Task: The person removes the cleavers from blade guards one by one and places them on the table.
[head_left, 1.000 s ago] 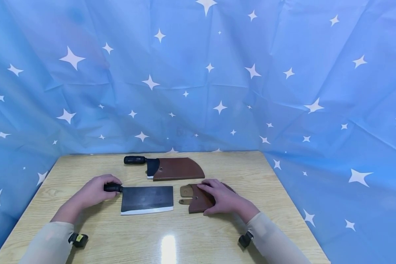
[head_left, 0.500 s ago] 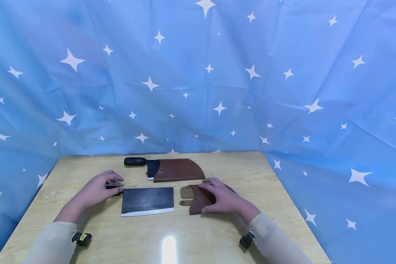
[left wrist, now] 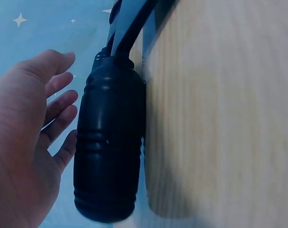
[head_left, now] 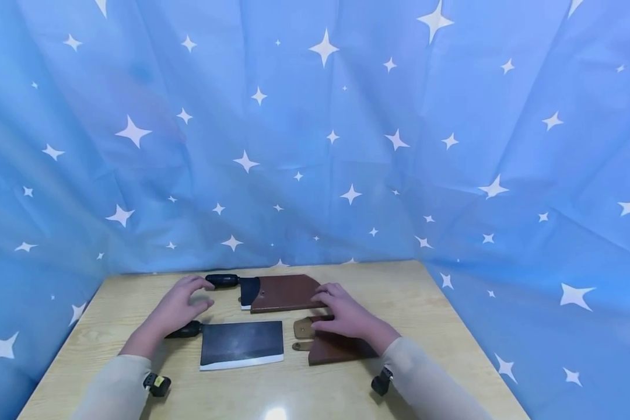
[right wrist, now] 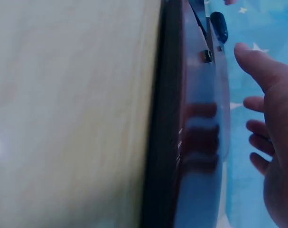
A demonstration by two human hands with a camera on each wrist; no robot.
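Between the hands: a bare cleaver with a black ridged handle and a dark rectangular blade [head_left: 241, 344], pale along its cutting edge, lying flat on the light wood-grain counter [head_left: 394, 283]; its handle lies just below the left hand [head_left: 177, 310].
Under the right hand: a brown leather sheath with a tan flap and strap [head_left: 341, 348], lying flat; flap and strap point towards the left hand and the bare cleaver's blade, which lies just beside them. Its inside is hidden.
Beyond both hands: a second brown leather sheath with a slanted far corner [head_left: 283, 293], holding a second black-handled cleaver [head_left: 249, 290]; most of the blade is inside, while a dark strip of it and the handle stick out towards the left hand.
Left hand: fingers spread and loosely bent, held apart from the near handle, fingertips close to the farther one; whether they touch that one I cannot tell.
Right hand: raised over the near sheath, thumb and fingers apart, with a gap above the leather.
Behind everything: a blue cloth with white stars [head_left: 294, 146].
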